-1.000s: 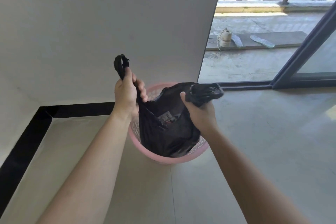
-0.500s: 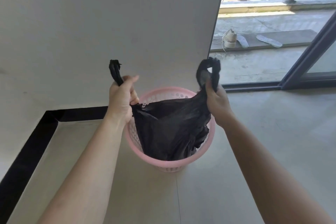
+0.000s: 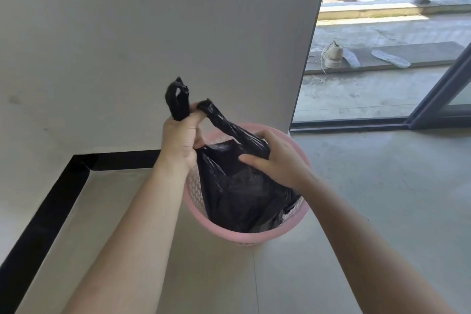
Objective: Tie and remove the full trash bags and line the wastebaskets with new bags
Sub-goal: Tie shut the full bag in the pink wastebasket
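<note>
Found the bag (image 3: 242, 194) slumped inside the basket (image 3: 254, 238): thin, soft, probably light and slippery. Clenched one handle (image 3: 176, 102) above the basket's rim in the left hand (image 3: 181, 141); squeezed the other's gathered base with the right hand (image 3: 279, 160). Judged the twisted handles the surest hold.

Both gripping black bag (image 3: 242, 199) in pink wastebasket (image 3: 254, 236): left hand (image 3: 182, 140), right hand (image 3: 277, 160).

The black bag (image 3: 242, 196) hides the inside of the pink basket (image 3: 237, 236) (its own contents too). Fingertips of the right hand (image 3: 279, 160) lie behind it.
</note>
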Demonstrator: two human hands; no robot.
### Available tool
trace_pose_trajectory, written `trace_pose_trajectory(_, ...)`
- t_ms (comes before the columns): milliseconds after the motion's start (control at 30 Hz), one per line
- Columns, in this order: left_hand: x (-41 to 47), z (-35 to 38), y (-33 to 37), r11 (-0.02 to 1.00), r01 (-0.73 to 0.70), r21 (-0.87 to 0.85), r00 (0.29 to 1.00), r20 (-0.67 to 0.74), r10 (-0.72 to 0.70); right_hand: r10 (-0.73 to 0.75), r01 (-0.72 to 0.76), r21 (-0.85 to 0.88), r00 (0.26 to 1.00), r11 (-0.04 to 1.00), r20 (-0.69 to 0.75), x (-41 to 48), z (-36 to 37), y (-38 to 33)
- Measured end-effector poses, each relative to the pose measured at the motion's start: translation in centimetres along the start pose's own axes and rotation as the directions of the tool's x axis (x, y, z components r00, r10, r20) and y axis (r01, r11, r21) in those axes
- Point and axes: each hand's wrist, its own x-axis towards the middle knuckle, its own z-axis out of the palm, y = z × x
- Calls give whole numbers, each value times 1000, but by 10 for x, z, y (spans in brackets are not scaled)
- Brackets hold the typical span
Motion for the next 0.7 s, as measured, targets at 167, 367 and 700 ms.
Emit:
trace_pose_trajectory(167, 10, -17, -3, 999, 42, 9, 995, 85, -43, 69, -93, 161, 987, 983, 148, -3, -12, 27)
trace_pose_trajectory(367, 16, -30, -6, 981, 141, -132, 964, 243, -106, 628, -229, 836, 760, 499, -167, 2, -30, 19)
trace_pose_trajectory(700, -1, -29, -44, 967, 225, 118, 920, 301, -251, 729, -229, 938, 684, 259, -35, 9, -21, 14)
